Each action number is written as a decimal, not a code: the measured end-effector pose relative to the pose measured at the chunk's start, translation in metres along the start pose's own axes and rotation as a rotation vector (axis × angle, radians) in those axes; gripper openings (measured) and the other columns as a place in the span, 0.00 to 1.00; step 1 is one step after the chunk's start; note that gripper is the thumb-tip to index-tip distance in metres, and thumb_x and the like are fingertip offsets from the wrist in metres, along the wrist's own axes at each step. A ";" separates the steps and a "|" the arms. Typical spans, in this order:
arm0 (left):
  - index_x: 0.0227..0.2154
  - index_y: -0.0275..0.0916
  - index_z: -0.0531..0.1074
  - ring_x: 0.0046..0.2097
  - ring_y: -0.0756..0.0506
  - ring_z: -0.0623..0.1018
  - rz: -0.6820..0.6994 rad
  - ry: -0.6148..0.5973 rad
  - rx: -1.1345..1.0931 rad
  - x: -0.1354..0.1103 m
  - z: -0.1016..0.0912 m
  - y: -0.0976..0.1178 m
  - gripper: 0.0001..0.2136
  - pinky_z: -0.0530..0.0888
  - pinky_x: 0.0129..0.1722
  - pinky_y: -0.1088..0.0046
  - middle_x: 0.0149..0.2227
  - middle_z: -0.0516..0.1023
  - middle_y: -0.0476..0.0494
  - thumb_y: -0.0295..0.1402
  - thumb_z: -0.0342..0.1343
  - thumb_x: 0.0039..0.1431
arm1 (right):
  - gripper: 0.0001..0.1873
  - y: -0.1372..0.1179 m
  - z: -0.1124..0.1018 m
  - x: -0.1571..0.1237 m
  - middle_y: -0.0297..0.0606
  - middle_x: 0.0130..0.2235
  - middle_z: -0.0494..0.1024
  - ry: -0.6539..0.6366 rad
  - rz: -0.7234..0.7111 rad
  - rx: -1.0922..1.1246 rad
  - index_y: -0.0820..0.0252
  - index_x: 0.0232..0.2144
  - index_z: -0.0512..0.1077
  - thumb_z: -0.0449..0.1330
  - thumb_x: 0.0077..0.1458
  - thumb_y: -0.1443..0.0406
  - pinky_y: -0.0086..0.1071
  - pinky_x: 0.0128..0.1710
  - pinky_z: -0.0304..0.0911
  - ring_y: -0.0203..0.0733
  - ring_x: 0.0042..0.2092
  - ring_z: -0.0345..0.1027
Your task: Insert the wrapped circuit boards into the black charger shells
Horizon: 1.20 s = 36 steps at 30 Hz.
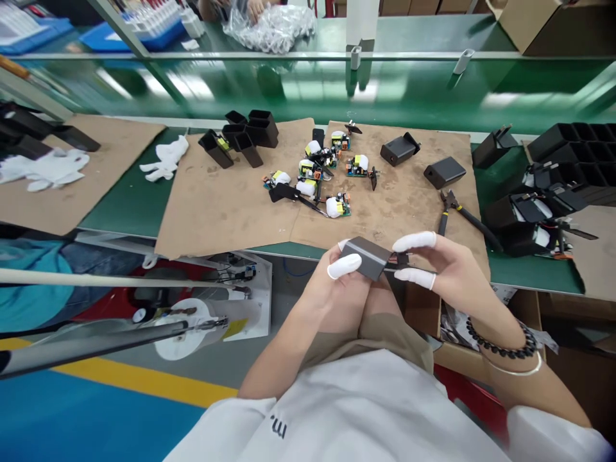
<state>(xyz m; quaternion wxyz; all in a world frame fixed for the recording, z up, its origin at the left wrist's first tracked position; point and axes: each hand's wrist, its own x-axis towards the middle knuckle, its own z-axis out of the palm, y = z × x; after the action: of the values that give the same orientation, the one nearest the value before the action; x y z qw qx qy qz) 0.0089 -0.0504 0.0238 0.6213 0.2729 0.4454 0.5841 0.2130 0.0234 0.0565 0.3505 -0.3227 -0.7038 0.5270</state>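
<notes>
Above my lap, my left hand (322, 279) is closed round a black rectangular plastic case (366, 256), its thumb in a white finger cot. At the case's right end sits a small black end cap (402, 260) with short wires leading into the case. My right hand (445, 263) holds the cap by its edges between thumb and forefinger, both in white finger cots. On the cardboard beyond lie several small circuit boards (359, 165) with white and yellow parts. Two black cases, one a closed-looking case (445, 172), the other a case with its cap tilted out (400, 149), are to their right.
Cutting pliers (452, 208) with black and yellow handles lie at the cardboard's right. Empty black cases (250, 135) stand at the left; more fill the right side (572, 154). A white glove (166, 157) rests left. Behind runs a green conveyor belt (298, 86). A co-worker's hand (257, 8) touches plastic bags.
</notes>
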 end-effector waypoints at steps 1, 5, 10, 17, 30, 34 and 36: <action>0.42 0.39 0.80 0.53 0.32 0.85 -0.098 -0.031 -0.120 -0.002 -0.001 0.001 0.25 0.80 0.58 0.52 0.45 0.87 0.38 0.53 0.71 0.47 | 0.08 -0.001 -0.002 0.003 0.39 0.45 0.88 -0.006 -0.110 -0.093 0.52 0.38 0.82 0.71 0.54 0.64 0.48 0.57 0.77 0.50 0.52 0.82; 0.47 0.33 0.80 0.56 0.29 0.84 -0.434 -0.212 -0.490 -0.009 -0.003 0.004 0.29 0.72 0.66 0.46 0.48 0.87 0.31 0.56 0.65 0.55 | 0.12 -0.018 -0.009 0.019 0.37 0.57 0.83 -0.038 -0.246 -0.260 0.49 0.45 0.81 0.63 0.61 0.67 0.52 0.64 0.71 0.52 0.62 0.76; 0.45 0.35 0.81 0.59 0.33 0.82 -0.329 -0.095 -0.532 -0.001 -0.006 0.019 0.24 0.71 0.70 0.55 0.47 0.87 0.36 0.51 0.68 0.55 | 0.34 -0.057 0.000 0.055 0.41 0.57 0.83 -0.254 -0.294 -0.455 0.46 0.63 0.73 0.71 0.54 0.59 0.45 0.52 0.80 0.57 0.56 0.80; 0.50 0.41 0.80 0.48 0.36 0.86 0.029 -0.215 0.274 0.037 -0.064 0.092 0.22 0.79 0.56 0.54 0.53 0.84 0.38 0.47 0.70 0.56 | 0.18 -0.059 0.001 0.197 0.34 0.37 0.88 -0.299 -0.247 -0.613 0.66 0.40 0.84 0.71 0.42 0.71 0.26 0.33 0.70 0.42 0.36 0.83; 0.41 0.42 0.79 0.73 0.24 0.59 0.672 0.378 1.588 0.148 -0.214 0.179 0.08 0.55 0.72 0.35 0.69 0.65 0.38 0.37 0.58 0.64 | 0.18 0.003 -0.112 0.353 0.72 0.61 0.71 0.133 0.401 -1.323 0.90 0.45 0.76 0.55 0.59 0.74 0.38 0.55 0.63 0.54 0.67 0.67; 0.42 0.45 0.78 0.71 0.26 0.63 0.640 0.427 1.687 0.145 -0.207 0.173 0.08 0.63 0.68 0.35 0.65 0.71 0.37 0.37 0.54 0.67 | 0.27 -0.009 -0.055 0.344 0.65 0.58 0.78 -0.020 0.270 -1.278 0.82 0.61 0.69 0.59 0.66 0.67 0.40 0.59 0.64 0.55 0.64 0.71; 0.43 0.46 0.77 0.71 0.27 0.64 0.664 0.456 1.658 0.132 -0.200 0.169 0.07 0.62 0.68 0.34 0.66 0.71 0.38 0.36 0.55 0.67 | 0.26 -0.011 -0.018 0.336 0.56 0.45 0.86 -0.164 0.259 -1.225 0.77 0.56 0.74 0.62 0.65 0.59 0.38 0.54 0.70 0.52 0.52 0.80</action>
<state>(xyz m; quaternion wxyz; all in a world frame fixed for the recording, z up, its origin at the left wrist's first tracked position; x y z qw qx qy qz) -0.2572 0.0701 0.0473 -0.0752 0.6230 0.7318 0.2660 0.0434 0.3066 0.1219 -0.0197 -0.5059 -0.8577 0.0895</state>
